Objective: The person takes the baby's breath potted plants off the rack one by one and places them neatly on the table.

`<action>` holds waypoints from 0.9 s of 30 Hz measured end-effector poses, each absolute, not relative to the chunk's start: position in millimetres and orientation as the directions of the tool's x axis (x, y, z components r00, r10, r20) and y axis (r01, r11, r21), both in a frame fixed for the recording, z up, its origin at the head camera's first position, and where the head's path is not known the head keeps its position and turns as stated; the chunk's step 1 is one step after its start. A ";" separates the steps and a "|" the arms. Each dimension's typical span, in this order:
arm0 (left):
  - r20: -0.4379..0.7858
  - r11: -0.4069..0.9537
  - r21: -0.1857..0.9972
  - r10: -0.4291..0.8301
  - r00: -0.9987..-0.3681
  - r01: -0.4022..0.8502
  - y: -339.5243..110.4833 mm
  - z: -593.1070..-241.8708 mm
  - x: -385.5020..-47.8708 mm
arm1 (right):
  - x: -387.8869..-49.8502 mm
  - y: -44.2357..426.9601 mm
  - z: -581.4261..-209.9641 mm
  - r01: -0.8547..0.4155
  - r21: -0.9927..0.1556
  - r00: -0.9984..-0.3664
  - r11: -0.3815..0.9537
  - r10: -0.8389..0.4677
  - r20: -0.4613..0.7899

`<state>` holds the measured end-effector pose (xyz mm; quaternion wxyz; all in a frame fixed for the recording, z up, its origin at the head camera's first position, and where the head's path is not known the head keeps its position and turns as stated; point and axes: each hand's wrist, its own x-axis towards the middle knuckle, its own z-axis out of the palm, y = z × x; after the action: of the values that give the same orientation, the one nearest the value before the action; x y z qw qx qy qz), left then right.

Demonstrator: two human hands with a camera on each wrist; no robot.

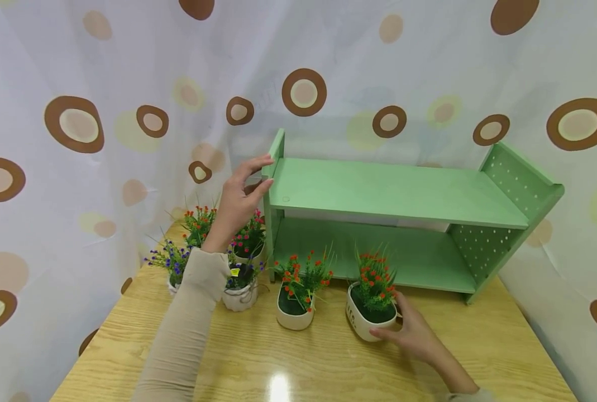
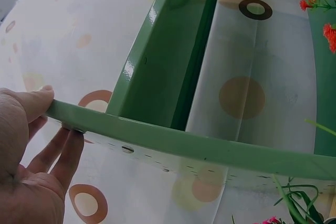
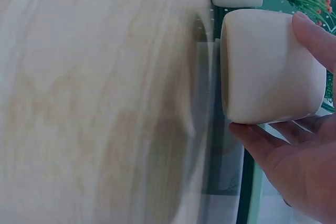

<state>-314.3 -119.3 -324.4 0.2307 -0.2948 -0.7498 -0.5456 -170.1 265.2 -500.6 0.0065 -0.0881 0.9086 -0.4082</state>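
A green two-tier shelf point(image 1: 378, 187) stands on the wooden table. My left hand point(image 1: 239, 200) pinches the upper front of its left side panel point(image 2: 157, 134), with the thumb on one face and fingers on the other in the left wrist view. In front of the shelf, my right hand point(image 1: 415, 334) grips a white flower pot point(image 3: 273, 66) with orange-red artificial flowers point(image 1: 377, 282); thumb and fingers lie on opposite sides of it. Beside that pot, to its left, sits another white pot point(image 1: 295, 321) with red flowers. Dark lettering marks the held pot's side.
Several potted plants cluster left of the shelf, among them one with blue flowers point(image 1: 173, 259), one with pink flowers point(image 1: 248, 237) and a white pot point(image 1: 241, 298) with a yellow tag. A dotted curtain point(image 1: 338, 50) hangs behind. The wooden table point(image 1: 338, 374) extends toward me.
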 end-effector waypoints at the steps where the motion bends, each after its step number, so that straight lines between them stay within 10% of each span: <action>1: 0.670 0.228 0.680 0.193 -0.717 0.697 -119.4 -324.4 -313.8 | -169.9 264.9 -502.1 -0.147 -0.738 -0.985 0.658 -0.165 0.050; 27: 0.667 0.228 0.685 0.188 -0.721 0.692 -118.8 -322.9 -311.7 | -173.3 267.2 -512.3 -0.100 -0.799 -0.975 0.593 -0.217 -0.039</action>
<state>-311.7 -118.8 -322.9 0.2301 -0.2940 -0.7489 -0.5475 -173.3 267.2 -512.3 0.0664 -0.0891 0.8899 -0.4425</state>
